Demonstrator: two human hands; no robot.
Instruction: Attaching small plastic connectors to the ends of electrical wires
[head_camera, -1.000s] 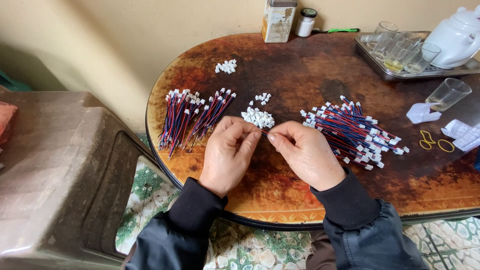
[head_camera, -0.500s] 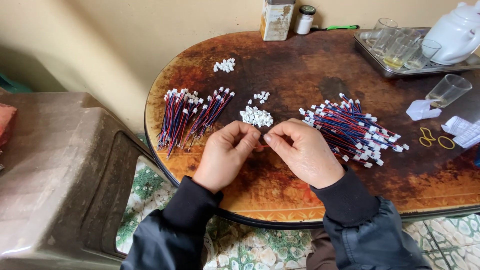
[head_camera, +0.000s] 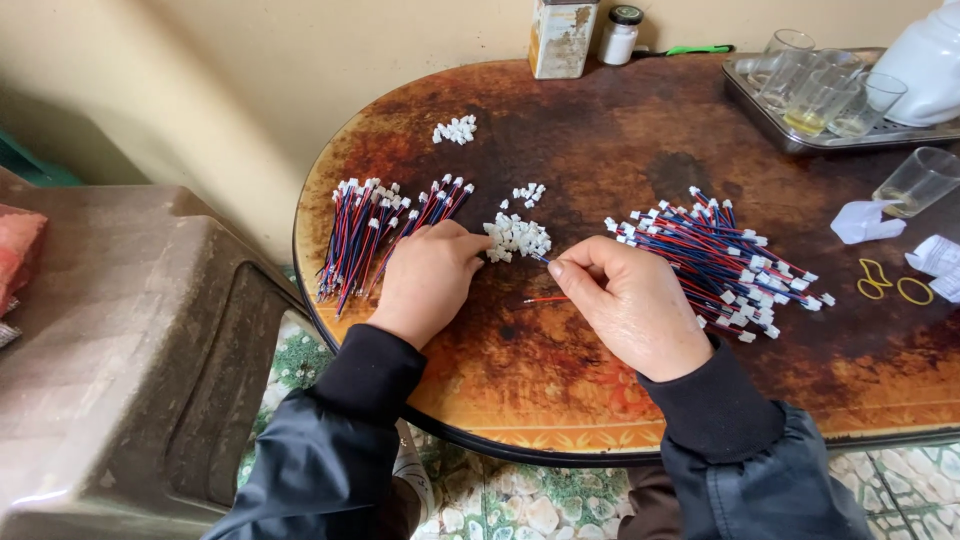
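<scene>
— Red and blue wires are sitting in two heaps either side of the small pile of white connectors (head_camera: 517, 237). Which one are you working from?

— You are pinching a single wire pair (head_camera: 545, 280) in your right hand (head_camera: 630, 300), fingers closed on it, its tip just touching the connector pile. Your left hand (head_camera: 430, 278) is resting on the table (head_camera: 600, 140), fingertips together at that pile's left edge; whether they are gripping a connector I cannot tell.

— How far along does it look?

— The neat bundle of wires (head_camera: 385, 235) lying left of the connector pile looks finished, judging by its tidy row of white ends. The loose heap (head_camera: 715, 260) right of the pile is bigger, so I would judge well over half is waiting.
</scene>
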